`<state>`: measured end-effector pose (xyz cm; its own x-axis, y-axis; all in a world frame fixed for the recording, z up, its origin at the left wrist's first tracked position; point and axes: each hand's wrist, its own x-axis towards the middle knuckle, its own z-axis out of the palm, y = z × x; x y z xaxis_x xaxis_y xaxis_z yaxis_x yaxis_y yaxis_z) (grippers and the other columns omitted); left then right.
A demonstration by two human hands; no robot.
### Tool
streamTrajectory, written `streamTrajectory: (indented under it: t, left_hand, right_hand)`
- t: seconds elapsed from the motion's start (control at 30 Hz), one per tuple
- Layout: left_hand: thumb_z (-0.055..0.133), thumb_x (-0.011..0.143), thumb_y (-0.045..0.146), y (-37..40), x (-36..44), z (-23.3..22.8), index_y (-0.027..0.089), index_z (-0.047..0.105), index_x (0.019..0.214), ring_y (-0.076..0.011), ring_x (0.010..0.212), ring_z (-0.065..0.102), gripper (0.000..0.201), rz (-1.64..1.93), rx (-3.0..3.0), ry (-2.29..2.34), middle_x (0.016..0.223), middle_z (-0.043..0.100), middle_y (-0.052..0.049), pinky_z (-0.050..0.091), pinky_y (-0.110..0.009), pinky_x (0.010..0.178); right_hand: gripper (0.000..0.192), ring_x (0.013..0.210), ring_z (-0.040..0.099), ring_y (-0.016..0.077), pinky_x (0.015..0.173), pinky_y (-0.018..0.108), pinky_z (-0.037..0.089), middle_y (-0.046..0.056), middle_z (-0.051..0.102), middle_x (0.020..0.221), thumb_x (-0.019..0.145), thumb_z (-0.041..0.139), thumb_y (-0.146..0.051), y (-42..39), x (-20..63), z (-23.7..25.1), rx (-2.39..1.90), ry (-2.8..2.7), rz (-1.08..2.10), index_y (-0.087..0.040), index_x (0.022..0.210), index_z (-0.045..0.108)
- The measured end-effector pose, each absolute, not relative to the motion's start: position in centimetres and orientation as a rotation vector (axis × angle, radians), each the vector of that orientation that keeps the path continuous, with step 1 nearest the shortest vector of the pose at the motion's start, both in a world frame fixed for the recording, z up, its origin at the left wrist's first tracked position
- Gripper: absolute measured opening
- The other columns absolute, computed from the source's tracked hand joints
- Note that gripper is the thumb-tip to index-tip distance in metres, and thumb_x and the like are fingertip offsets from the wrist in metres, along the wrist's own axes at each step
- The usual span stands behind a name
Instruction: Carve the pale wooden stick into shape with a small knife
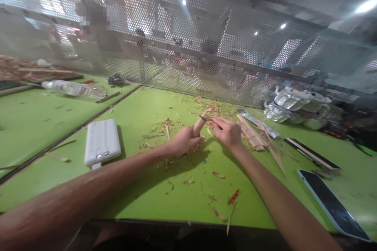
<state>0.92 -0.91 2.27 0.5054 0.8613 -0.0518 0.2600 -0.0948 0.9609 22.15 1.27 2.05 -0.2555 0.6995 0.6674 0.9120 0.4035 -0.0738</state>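
My left hand (pixel 185 140) is wrapped round the lower end of a pale wooden stick (pixel 200 124), which tilts up and away to the right. In my right hand (pixel 226 131) is a small carving knife (pixel 204 118), its handle mostly covered by my fingers. The dark blade lies across the stick near its upper end and appears to touch it. Curled wood shavings (pixel 212 106) are scattered on the green table (pixel 165 200) around and beyond both hands.
A white power bank (pixel 103 141) with a cable lies left. Beyond it is a plastic bottle (pixel 76 89). To the right are wood strips (pixel 252 131), a metal ruler (pixel 259 122), a phone (pixel 332 204) and foil-like bundles (pixel 294 104). A perforated screen (pixel 182 55) borders the back.
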Motion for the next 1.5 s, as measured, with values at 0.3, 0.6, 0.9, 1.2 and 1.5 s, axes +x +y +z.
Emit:
streamTrajectory:
  t: [0.3, 0.6, 0.9, 1.2, 1.5]
  left_hand:
    - [0.062, 0.093, 0.033, 0.5, 0.9, 0.8, 0.020, 0.049, 0.076, -0.0087, 0.043, 0.045, 0.025, 0.630, 1.620, 0.933, 0.055, 0.050, 0.006, 0.038, -0.023, 0.042]
    - [0.068, 0.089, 0.037, -1.1, 0.5, 1.6, 0.018, 0.053, 0.090, -0.0096, 0.050, 0.052, 0.024, 0.580, 1.735, 0.867, 0.071, 0.058, 0.002, 0.042, -0.023, 0.042]
    - [0.062, 0.095, 0.038, 0.1, 0.2, 0.7, 0.019, 0.050, 0.086, -0.0089, 0.039, 0.050, 0.024, 0.579, 1.603, 0.822, 0.054, 0.054, 0.006, 0.040, -0.021, 0.037]
    - [0.063, 0.095, 0.037, 0.2, 0.5, 0.6, 0.020, 0.049, 0.087, -0.0090, 0.035, 0.050, 0.023, 0.691, 1.522, 0.869, 0.051, 0.055, 0.008, 0.041, -0.020, 0.034]
    - [0.069, 0.089, 0.031, 0.1, -0.1, 1.6, 0.019, 0.052, 0.086, -0.0093, 0.035, 0.052, 0.021, 0.691, 1.585, 0.898, 0.048, 0.057, 0.007, 0.041, -0.018, 0.036]
  right_hand:
    - [0.037, 0.079, 0.069, 0.0210, 0.066, 0.029, 0.047, 0.010, 0.079, 0.100, 0.101, 0.052, -0.041, 2.4, 22.2, 0.6, -1.402, -2.065, -0.365, -0.022, 0.104, 0.083]
    - [0.041, 0.062, 0.065, 0.0249, 0.057, 0.031, 0.040, 0.015, 0.075, 0.072, 0.096, 0.056, -0.042, 4.6, 29.8, 1.5, -1.981, -1.641, -0.206, -0.012, 0.089, 0.084]
    - [0.040, 0.066, 0.066, 0.0237, 0.061, 0.031, 0.046, 0.011, 0.077, 0.076, 0.093, 0.057, -0.047, 4.4, 27.3, 1.7, -1.640, -1.747, -0.020, -0.016, 0.088, 0.082]
    - [0.034, 0.071, 0.070, 0.0226, 0.066, 0.034, 0.053, 0.007, 0.079, 0.087, 0.093, 0.057, -0.044, 1.6, 23.0, 2.3, -1.241, -1.947, 0.145, -0.021, 0.095, 0.081]
    - [0.031, 0.073, 0.072, 0.0227, 0.066, 0.034, 0.054, 0.009, 0.080, 0.092, 0.097, 0.058, -0.041, 1.2, 22.2, 2.1, -1.088, -2.115, -0.035, -0.020, 0.099, 0.081]
